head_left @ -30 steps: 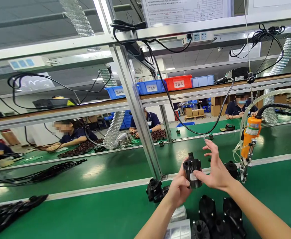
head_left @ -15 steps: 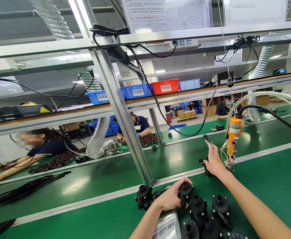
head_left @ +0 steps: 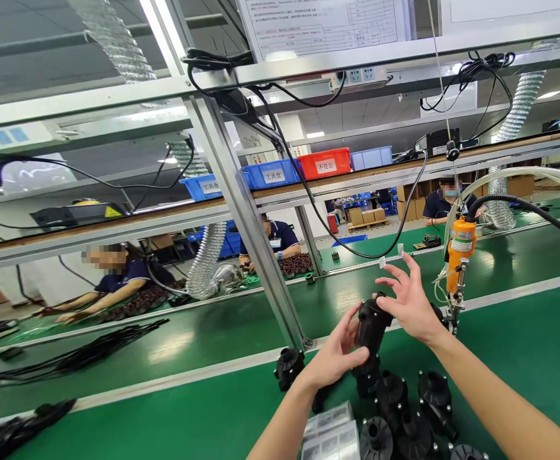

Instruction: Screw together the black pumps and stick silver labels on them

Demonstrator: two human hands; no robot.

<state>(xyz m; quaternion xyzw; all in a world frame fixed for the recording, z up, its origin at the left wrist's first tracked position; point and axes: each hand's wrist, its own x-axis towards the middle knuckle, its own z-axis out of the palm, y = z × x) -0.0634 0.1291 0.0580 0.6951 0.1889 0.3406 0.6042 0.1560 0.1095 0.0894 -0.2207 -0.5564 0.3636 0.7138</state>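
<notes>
My left hand (head_left: pixel 335 351) is wrapped round a black pump (head_left: pixel 372 329), lifted and tilted above the bench. At the upper end of this pump is my right hand (head_left: pixel 414 306), its thumb against it. Small clear labels (head_left: pixel 401 250) stick to the raised fingertips of that hand. Several black pumps (head_left: pixel 434 391) stand on the green bench below my hands, and one more pump (head_left: pixel 288 367) is by the metal post. Sheets of clear labels (head_left: pixel 332 441) lie left of the group.
An orange electric screwdriver (head_left: pixel 461 246) hangs at the right. A metal post (head_left: pixel 265 275) rises from the bench edge. Black cables (head_left: pixel 88 351) lie on the belt at left. Blue and red bins (head_left: pixel 325 163) stand on the shelf. Three people sit across the line.
My left hand has raised and turned a pump. My right hand has moved left from another pump to the held one. The view has shifted slightly, and the person at left sits more upright.
</notes>
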